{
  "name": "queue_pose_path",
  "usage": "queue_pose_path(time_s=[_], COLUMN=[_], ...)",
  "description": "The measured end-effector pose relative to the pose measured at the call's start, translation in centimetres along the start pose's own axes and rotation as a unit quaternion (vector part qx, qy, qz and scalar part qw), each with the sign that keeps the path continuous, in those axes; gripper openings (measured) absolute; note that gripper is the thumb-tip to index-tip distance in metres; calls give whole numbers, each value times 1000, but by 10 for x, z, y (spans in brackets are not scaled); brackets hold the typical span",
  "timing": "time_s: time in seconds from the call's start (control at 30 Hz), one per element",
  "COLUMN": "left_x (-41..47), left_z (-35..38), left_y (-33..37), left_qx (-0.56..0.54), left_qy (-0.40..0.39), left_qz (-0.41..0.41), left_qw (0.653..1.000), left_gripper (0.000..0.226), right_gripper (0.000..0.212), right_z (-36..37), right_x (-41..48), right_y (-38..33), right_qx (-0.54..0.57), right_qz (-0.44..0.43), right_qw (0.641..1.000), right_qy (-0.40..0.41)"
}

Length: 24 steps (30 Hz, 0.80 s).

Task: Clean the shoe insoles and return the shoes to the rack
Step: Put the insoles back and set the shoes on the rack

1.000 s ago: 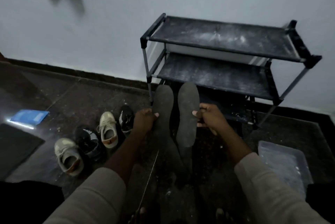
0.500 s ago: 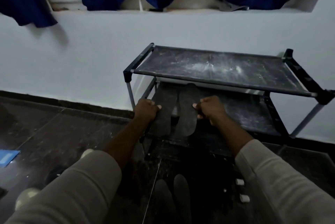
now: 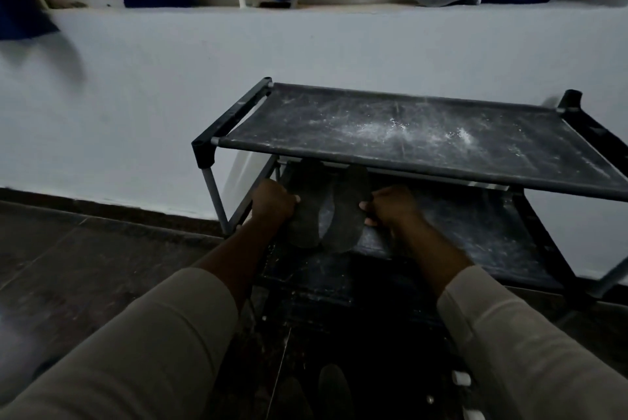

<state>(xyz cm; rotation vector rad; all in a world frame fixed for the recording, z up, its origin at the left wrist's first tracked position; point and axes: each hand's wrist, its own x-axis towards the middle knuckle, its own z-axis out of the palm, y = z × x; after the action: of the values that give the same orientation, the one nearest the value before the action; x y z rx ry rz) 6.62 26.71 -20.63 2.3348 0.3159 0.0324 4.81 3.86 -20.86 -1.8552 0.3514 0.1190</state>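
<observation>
Two insoles (image 3: 346, 209), possibly plain, at rack (image 3: 339, 120)

No text, label, brand or number can be read anywhere in this dim view.

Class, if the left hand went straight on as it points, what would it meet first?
The left hand, gripping a dark flat insole, points under the black rack's dusty top shelf; the way looks free, though depth is unclear.
</observation>
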Motion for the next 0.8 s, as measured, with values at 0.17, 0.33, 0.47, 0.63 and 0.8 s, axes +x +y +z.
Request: queue_pose_path(time_s=[0.17, 0.33, 0.47, 0.63, 0.8], left_x=[0, -4, -8, -27, -71], left_z=[8, 12, 13, 8, -1], left_y=[5, 3, 3, -2, -4], left_qx=[-8, 3, 1, 95, 123], left_qy=[23, 48, 61, 60, 96], left_qz=[8, 25, 41, 128, 223], left_qw=[1000, 999, 997, 985, 962], left_gripper=[24, 29, 26, 26, 40], right_gripper=[14, 17, 21, 27, 42], right_z=[12, 19, 17, 9, 10], right_x=[-7, -1, -2, -22, -54], right_y=[5, 11, 12, 10, 9], right_qx=[58, 29, -98, -194, -187], right_qz=[-2, -15, -74, -161, -224], right_qw=[998, 997, 987, 961, 950], right_qy=[34, 75, 106, 110, 112])
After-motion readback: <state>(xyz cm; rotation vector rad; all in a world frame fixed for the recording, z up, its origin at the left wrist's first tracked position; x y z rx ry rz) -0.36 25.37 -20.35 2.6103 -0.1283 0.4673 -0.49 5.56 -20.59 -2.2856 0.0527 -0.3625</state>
